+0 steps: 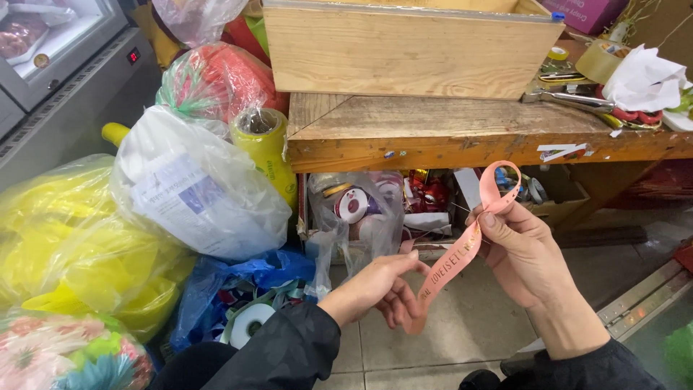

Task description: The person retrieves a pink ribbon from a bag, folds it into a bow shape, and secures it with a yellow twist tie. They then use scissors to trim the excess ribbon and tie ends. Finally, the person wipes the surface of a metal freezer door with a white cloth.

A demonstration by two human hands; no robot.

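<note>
Scuffed wooden worktop (433,133) carrying a pale plywood box (404,47), cluttered shelf beneath, grey tiled floor (469,325), glass-fronted freezer (50,50) at far left, heaped yellow and clear plastic bags (86,245), metal door track (642,296) at right

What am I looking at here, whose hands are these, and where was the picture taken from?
There is no machine here: these are a person's two bare hands, filmed by one camera worn on the head, looking down. The right hand pinches a pink ribbon with gold lettering, curled into a loop at the top. The left hand holds the ribbon's lower end. Behind them stands a worn wooden workbench bearing a wooden box, a roll of tape and white paper. To the left, on the floor, plastic bags are piled: a clear bag and yellow bags.
</note>
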